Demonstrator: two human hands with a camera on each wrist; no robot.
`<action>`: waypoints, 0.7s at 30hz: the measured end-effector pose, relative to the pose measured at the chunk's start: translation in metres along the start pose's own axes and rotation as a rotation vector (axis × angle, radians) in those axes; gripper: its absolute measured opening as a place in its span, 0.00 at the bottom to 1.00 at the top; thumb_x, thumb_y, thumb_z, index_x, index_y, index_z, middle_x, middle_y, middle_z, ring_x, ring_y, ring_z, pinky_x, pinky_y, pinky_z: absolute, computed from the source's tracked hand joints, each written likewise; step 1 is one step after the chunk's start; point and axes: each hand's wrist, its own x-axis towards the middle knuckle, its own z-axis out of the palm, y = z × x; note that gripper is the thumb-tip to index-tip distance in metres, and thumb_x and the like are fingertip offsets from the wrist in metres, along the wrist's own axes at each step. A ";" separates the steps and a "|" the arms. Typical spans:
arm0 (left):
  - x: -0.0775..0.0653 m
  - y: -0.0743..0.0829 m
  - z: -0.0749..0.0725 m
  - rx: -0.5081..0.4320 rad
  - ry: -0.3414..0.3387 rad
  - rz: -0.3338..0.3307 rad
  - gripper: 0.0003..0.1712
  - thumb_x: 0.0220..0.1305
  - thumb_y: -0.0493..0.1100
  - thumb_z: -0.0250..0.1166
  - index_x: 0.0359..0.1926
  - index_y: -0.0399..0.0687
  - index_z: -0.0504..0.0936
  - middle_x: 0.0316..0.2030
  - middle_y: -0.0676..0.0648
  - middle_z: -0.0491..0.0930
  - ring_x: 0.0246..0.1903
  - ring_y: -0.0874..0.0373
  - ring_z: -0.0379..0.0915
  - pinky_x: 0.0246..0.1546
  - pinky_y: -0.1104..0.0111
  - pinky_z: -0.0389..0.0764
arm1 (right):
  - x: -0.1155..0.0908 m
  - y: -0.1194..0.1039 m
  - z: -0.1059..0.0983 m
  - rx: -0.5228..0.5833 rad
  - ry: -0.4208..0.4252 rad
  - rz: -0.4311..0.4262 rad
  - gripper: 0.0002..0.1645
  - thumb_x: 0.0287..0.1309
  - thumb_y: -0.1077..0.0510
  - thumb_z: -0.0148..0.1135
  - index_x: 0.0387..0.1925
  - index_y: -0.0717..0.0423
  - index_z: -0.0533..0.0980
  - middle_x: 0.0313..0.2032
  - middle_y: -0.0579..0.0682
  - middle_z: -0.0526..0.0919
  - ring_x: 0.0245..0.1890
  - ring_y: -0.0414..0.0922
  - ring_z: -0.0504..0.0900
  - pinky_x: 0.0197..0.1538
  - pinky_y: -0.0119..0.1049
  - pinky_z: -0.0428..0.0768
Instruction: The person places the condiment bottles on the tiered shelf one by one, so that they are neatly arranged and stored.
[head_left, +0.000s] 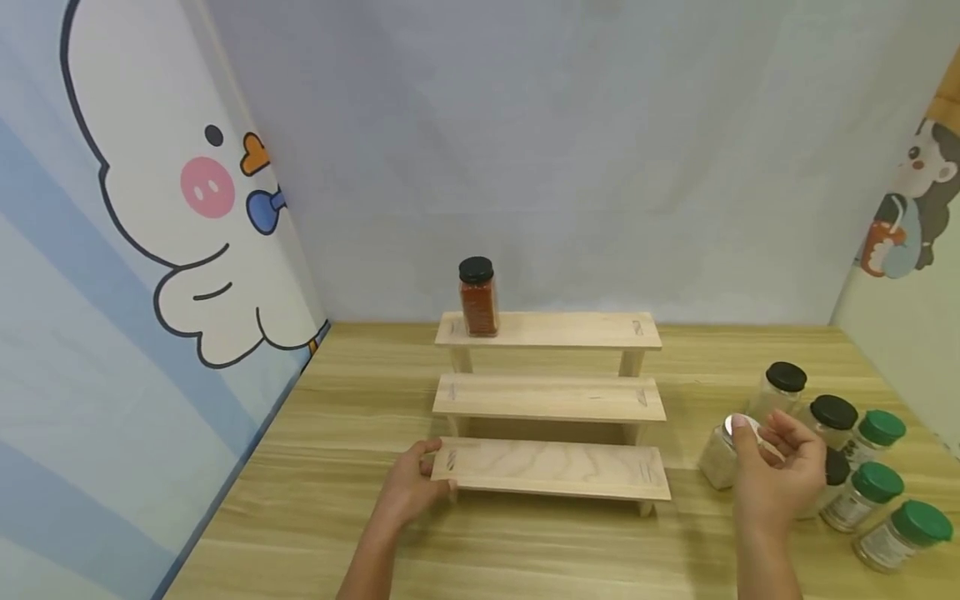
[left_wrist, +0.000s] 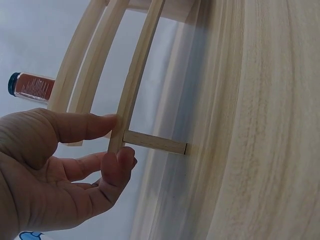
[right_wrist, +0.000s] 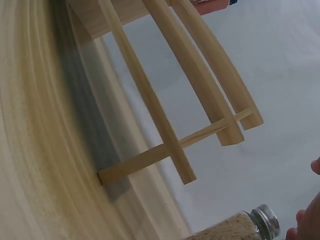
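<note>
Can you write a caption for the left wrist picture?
Left hand grips the lowest board of a wooden rack, red jar on top.

Cartoon-printed hangings and a plain backdrop around the table suggest a booth.

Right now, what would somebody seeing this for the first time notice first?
Probably the big white cartoon figure at the far left of the head view. Then the black-lidded red jar, standing alone on the left end of the top shelf, while the left grip holds the lowest shelf by its left end. Green-lidded jars also catch the eye at the right.
</note>
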 end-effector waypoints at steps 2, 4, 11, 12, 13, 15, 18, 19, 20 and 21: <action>0.001 0.001 -0.001 -0.001 -0.003 0.004 0.38 0.45 0.29 0.69 0.60 0.29 0.66 0.35 0.39 0.76 0.31 0.51 0.74 0.29 0.62 0.76 | -0.001 0.004 0.002 -0.049 0.031 0.006 0.24 0.47 0.68 0.69 0.47 0.56 0.71 0.42 0.44 0.70 0.39 0.38 0.69 0.41 0.28 0.62; 0.001 0.001 -0.001 -0.001 -0.008 0.004 0.38 0.45 0.29 0.69 0.60 0.29 0.65 0.36 0.38 0.76 0.32 0.51 0.74 0.30 0.62 0.76 | -0.001 0.008 0.002 -0.095 0.038 0.018 0.27 0.48 0.66 0.68 0.50 0.55 0.69 0.44 0.42 0.67 0.41 0.36 0.67 0.41 0.28 0.58; -0.001 0.002 -0.001 -0.007 -0.011 0.002 0.38 0.46 0.29 0.69 0.60 0.30 0.66 0.36 0.38 0.75 0.32 0.51 0.74 0.29 0.62 0.76 | -0.003 0.021 -0.001 -0.233 -0.003 0.028 0.35 0.51 0.61 0.68 0.59 0.56 0.62 0.52 0.40 0.62 0.49 0.34 0.59 0.47 0.29 0.53; -0.001 0.002 -0.001 -0.007 -0.011 -0.001 0.38 0.46 0.29 0.69 0.60 0.30 0.65 0.36 0.38 0.75 0.32 0.51 0.74 0.29 0.62 0.76 | -0.004 0.023 -0.001 -0.247 -0.008 0.034 0.36 0.51 0.61 0.68 0.60 0.56 0.62 0.53 0.40 0.61 0.51 0.35 0.58 0.49 0.30 0.53; -0.001 0.002 -0.001 -0.005 -0.012 -0.002 0.38 0.46 0.29 0.69 0.60 0.30 0.65 0.36 0.38 0.75 0.32 0.51 0.74 0.29 0.62 0.76 | -0.004 0.025 -0.002 -0.257 -0.011 0.038 0.37 0.51 0.61 0.68 0.61 0.56 0.62 0.54 0.41 0.61 0.52 0.37 0.58 0.51 0.31 0.52; -0.001 0.001 -0.001 -0.003 -0.011 -0.002 0.38 0.46 0.29 0.69 0.60 0.30 0.65 0.36 0.38 0.75 0.32 0.51 0.74 0.29 0.62 0.76 | -0.004 0.029 -0.002 -0.266 -0.010 0.054 0.38 0.51 0.61 0.68 0.62 0.57 0.61 0.56 0.44 0.61 0.55 0.41 0.57 0.55 0.33 0.52; 0.000 0.001 -0.001 0.003 -0.008 0.001 0.38 0.46 0.29 0.69 0.60 0.30 0.66 0.35 0.39 0.76 0.32 0.51 0.74 0.29 0.62 0.76 | -0.004 0.033 -0.001 -0.236 -0.024 0.107 0.40 0.51 0.63 0.67 0.64 0.57 0.60 0.59 0.50 0.60 0.58 0.45 0.55 0.60 0.37 0.50; 0.000 0.000 -0.001 0.004 -0.007 0.004 0.38 0.46 0.29 0.69 0.60 0.30 0.66 0.35 0.39 0.76 0.32 0.51 0.74 0.29 0.62 0.76 | -0.004 0.034 -0.001 -0.224 -0.027 0.125 0.40 0.51 0.64 0.67 0.64 0.57 0.60 0.60 0.51 0.60 0.58 0.46 0.54 0.60 0.38 0.50; 0.000 0.000 -0.001 0.004 -0.007 0.006 0.38 0.46 0.29 0.69 0.60 0.30 0.66 0.35 0.39 0.76 0.32 0.51 0.75 0.29 0.62 0.76 | -0.004 0.035 -0.001 -0.204 -0.033 0.146 0.40 0.51 0.64 0.66 0.64 0.57 0.60 0.60 0.52 0.59 0.59 0.46 0.54 0.61 0.38 0.49; 0.000 0.000 -0.001 0.004 -0.007 0.006 0.38 0.46 0.29 0.69 0.60 0.30 0.66 0.35 0.39 0.76 0.31 0.52 0.74 0.29 0.62 0.76 | -0.003 0.035 -0.002 -0.185 -0.043 0.167 0.40 0.52 0.64 0.66 0.65 0.56 0.59 0.61 0.53 0.58 0.60 0.46 0.53 0.62 0.38 0.48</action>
